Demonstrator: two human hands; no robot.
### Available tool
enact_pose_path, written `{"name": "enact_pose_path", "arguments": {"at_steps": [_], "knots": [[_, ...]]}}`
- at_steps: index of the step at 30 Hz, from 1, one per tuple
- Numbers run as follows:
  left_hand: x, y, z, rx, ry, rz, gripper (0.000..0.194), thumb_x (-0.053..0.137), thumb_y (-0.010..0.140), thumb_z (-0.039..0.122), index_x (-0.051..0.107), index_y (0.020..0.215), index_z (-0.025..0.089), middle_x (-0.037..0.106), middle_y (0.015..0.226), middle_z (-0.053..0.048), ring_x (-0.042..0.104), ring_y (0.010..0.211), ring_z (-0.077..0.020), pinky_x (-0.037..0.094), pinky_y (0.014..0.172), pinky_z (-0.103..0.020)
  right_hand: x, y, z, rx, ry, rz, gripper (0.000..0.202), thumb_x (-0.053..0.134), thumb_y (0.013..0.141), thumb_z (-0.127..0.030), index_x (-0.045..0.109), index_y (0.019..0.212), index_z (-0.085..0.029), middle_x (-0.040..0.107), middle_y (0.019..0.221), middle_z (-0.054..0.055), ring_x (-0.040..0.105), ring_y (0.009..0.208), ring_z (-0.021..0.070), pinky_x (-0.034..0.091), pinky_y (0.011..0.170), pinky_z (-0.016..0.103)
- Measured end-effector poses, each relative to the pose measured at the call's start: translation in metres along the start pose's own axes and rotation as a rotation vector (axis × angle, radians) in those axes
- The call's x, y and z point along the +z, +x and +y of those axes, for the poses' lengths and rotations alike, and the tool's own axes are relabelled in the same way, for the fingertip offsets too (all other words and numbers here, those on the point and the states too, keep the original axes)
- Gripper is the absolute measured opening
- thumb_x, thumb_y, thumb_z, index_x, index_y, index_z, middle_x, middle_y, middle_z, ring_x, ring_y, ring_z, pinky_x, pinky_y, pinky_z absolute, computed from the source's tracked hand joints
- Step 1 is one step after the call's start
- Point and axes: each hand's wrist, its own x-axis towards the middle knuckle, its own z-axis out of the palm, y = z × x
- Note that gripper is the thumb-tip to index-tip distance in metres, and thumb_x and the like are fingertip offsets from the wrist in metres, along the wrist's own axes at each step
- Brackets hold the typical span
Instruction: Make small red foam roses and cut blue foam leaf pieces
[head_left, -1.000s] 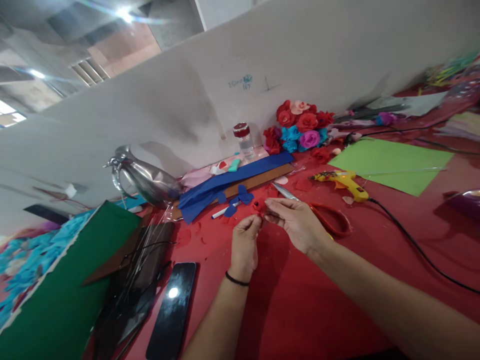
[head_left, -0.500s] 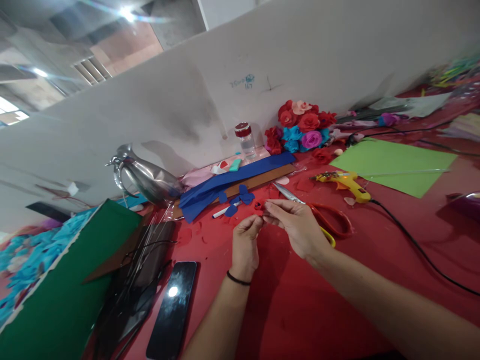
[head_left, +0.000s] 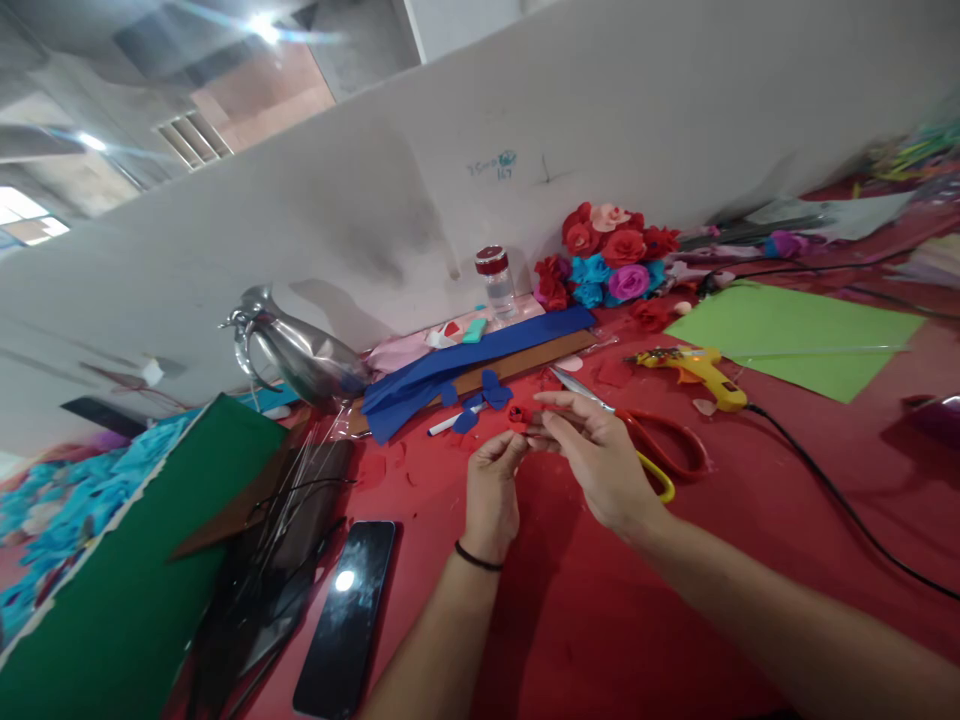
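Note:
A small red paper rose (head_left: 517,415) is pinched between the thumb and fingers of my left hand (head_left: 491,490), above the red tabletop. My right hand (head_left: 596,460) is just to its right, thumb and forefinger apart. Its lower fingertips reach to the rose's side and my left fingertips; whether they press on it I cannot tell. Scissors (head_left: 664,440) with red and yellow handles lie partly behind my right hand. Blue paper petals (head_left: 491,390) and a white pen (head_left: 442,425) rest beyond the rose.
A yellow glue gun (head_left: 709,375) with a black cord lies on the right by a green sheet (head_left: 810,345). Behind stand paper flowers (head_left: 619,250), a jar (head_left: 496,285) and a metal jug (head_left: 300,350). A phone (head_left: 349,620) and green box (head_left: 142,560) are at left.
My right forefinger and thumb have parted and drawn back from the rose, so more of it shows. My left hand keeps its hold. The view has shifted slightly.

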Motion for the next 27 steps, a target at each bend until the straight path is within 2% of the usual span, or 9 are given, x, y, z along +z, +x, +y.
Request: {"name": "enact_pose_path", "arguments": {"at_steps": [5,12,15,20,27], "knots": [[0.0,0.0,0.0,0.01,0.024,-0.01,0.017,0.078,0.062,0.033,0.071,0.062,0.017,0.069,0.065,-0.002,0.062,0.071,-0.0144,0.045,0.082,-0.03,-0.004,0.004,0.002,-0.059,-0.051,-0.037,0.021,0.068,0.069,-0.027,0.062,0.088,-0.019,0.07,0.082,0.003,0.065,0.069,0.0139,0.055,0.067,0.03],[0.004,-0.003,0.004,0.011,0.022,-0.018,0.022,0.08,0.059,0.036,0.069,0.058,0.017,0.068,0.064,-0.002,0.06,0.071,-0.015,0.045,0.08,-0.03,-0.008,0.007,-0.001,-0.009,-0.145,-0.093,0.018,0.069,0.068,-0.032,0.065,0.079,-0.018,0.065,0.067,0.001,0.057,0.058,0.0122,0.049,0.061,0.03],[0.003,-0.003,0.004,0.015,0.019,-0.025,0.022,0.08,0.058,0.036,0.07,0.06,0.017,0.069,0.065,-0.002,0.06,0.071,-0.0149,0.044,0.08,-0.031,-0.009,0.007,-0.004,0.002,-0.192,-0.122,0.02,0.069,0.067,-0.033,0.068,0.08,-0.018,0.067,0.071,0.002,0.057,0.062,0.0139,0.049,0.065,0.032],[0.002,-0.003,0.003,0.003,-0.045,-0.024,0.024,0.082,0.056,0.039,0.072,0.062,0.018,0.066,0.061,0.0,0.057,0.064,-0.0122,0.045,0.075,-0.028,-0.012,0.011,-0.003,-0.047,-0.283,-0.152,0.015,0.069,0.066,-0.032,0.072,0.075,-0.02,0.069,0.083,0.004,0.061,0.081,0.0197,0.047,0.081,0.038],[0.002,-0.003,0.004,0.003,-0.04,-0.033,0.025,0.082,0.057,0.039,0.071,0.059,0.017,0.065,0.059,-0.001,0.055,0.063,-0.0111,0.043,0.072,-0.026,-0.014,0.013,-0.002,-0.092,-0.346,-0.197,0.013,0.07,0.067,-0.033,0.072,0.073,-0.022,0.069,0.086,0.004,0.062,0.085,0.0225,0.047,0.082,0.04]]}}
